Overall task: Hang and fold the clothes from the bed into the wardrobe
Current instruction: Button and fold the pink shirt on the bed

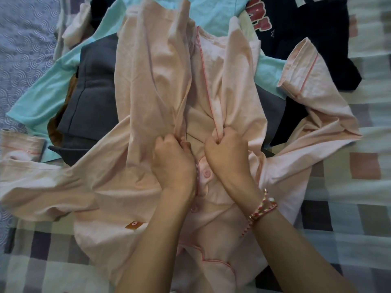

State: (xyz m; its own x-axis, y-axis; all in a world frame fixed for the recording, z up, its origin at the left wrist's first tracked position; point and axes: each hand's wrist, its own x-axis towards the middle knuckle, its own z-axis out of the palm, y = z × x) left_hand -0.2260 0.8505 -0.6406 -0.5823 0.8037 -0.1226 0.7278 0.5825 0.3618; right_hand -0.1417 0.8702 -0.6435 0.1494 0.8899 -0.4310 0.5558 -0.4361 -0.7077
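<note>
1. Pyjama shirt [148, 85], pale pink with darker pink piping, lies front-up on a heap of clothes on the bed, its collar end nearest the camera and its hem towards the top of the picture.
2. Its front is open above the hands; two pink buttons [205, 173] show in the closed part between the wrists.
3. The left hand [173, 161] is curled into a fist and grips the left front edge of the shirt, bunching the cloth.
4. The right hand [226, 153] is also curled tight and pinches the piped right front edge, which runs up out of the fist.
5. The two hands sit close together at the middle of the shirt, just apart.
6. One sleeve spreads to the left with its cuff [21, 144] at the picture's edge; the other stretches right and folds back up, its cuff [300, 66] lying on dark cloth.
7. A small orange tag [133, 225] sits on the shirt near the left forearm.
8. A pink and white braided bracelet [263, 206] circles the right wrist.
9. Under the shirt lie a mint-green garment [42, 96], a grey garment [95, 81] on top of it, and a strip of brown cloth [54, 127] at the grey garment's left edge.
10. A navy garment [306, 28] with red letters lies at the upper right.
11. The bed carries a checked sheet [359, 208] in grey, white and pink, and a blue patterned quilt [21, 49] lies along the left.
</note>
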